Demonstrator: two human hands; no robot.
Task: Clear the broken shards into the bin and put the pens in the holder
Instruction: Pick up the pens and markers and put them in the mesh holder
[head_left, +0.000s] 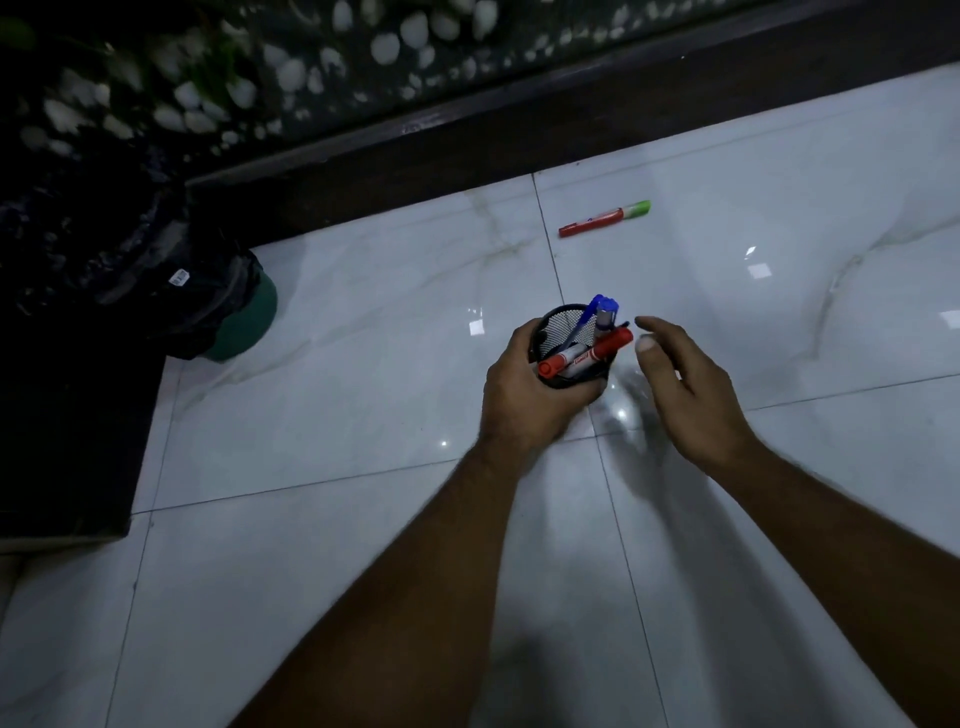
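Note:
My left hand grips a black mesh pen holder above the white tiled floor. Inside it lie a red marker and two blue pens, their ends poking past the rim. My right hand hovers just right of the holder, fingers apart and holding nothing. Two more pens lie on the floor farther back, a red one and a green-capped one, end to end. No shards are visible.
A green bin lined with a black plastic bag stands at the left. Dark furniture sits beside it. A dark wooden border runs along the far edge of the floor, with white pebbles behind.

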